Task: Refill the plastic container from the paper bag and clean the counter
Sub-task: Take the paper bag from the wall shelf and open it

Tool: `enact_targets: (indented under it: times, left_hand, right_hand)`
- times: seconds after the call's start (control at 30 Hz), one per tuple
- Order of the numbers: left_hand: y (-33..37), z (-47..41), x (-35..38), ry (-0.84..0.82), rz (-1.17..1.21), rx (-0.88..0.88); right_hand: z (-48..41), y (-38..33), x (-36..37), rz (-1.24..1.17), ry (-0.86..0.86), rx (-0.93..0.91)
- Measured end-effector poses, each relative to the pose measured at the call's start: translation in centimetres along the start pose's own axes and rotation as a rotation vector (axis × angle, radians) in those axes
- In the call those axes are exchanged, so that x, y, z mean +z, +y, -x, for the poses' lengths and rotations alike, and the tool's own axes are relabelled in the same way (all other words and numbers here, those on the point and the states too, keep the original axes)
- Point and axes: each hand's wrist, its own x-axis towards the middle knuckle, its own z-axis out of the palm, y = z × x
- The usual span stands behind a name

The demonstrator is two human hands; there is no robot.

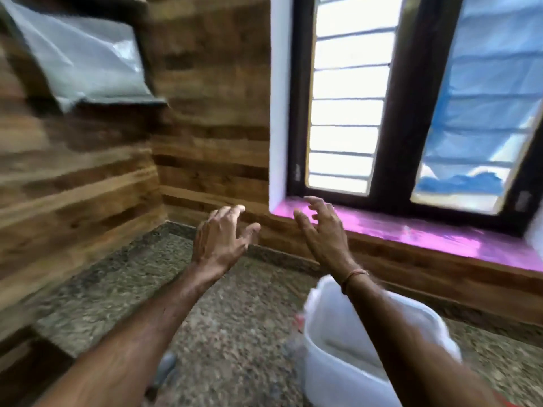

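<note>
A white plastic container [338,342] stands on the speckled granite counter [229,327] at the lower right, partly behind my right forearm. Both hands are raised above the counter toward the back wall. My left hand [220,239] is open with fingers spread and holds nothing. To its right, my right hand [323,230] is also open, fingers curled loosely, empty, in front of the pink window sill. No paper bag shows in this view. The picture is blurred by motion.
Wood-panelled walls close the counter at the left and back. A pink window sill [426,233] runs under a barred window [346,98] at the right. A grey plastic sheet [85,57] hangs at the upper left. A small grey object [166,368] lies near the counter's front.
</note>
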Motion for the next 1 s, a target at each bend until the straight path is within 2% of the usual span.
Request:
enact_targets:
  times: [0.27, 0.67, 1.0]
  left_hand:
    - [-14.8, -9.2, -12.4, 0.211, -0.152, -0.056]
    - [-31.9, -24.1, -23.1, 0.261, -0.278, -0.221]
    - [-40.6, -40.3, -29.4, 0.393, -0.262, -0.073]
  right_hand:
    - [-11.1, -15.6, 11.3, -0.013, -0.055, -0.268]
    - [-30.1, -30.8, 26.6, -0.075, -0.116, -0.451]
    - [-44.2, -41.1, 36.8, 0.122, -0.090, -0.548]
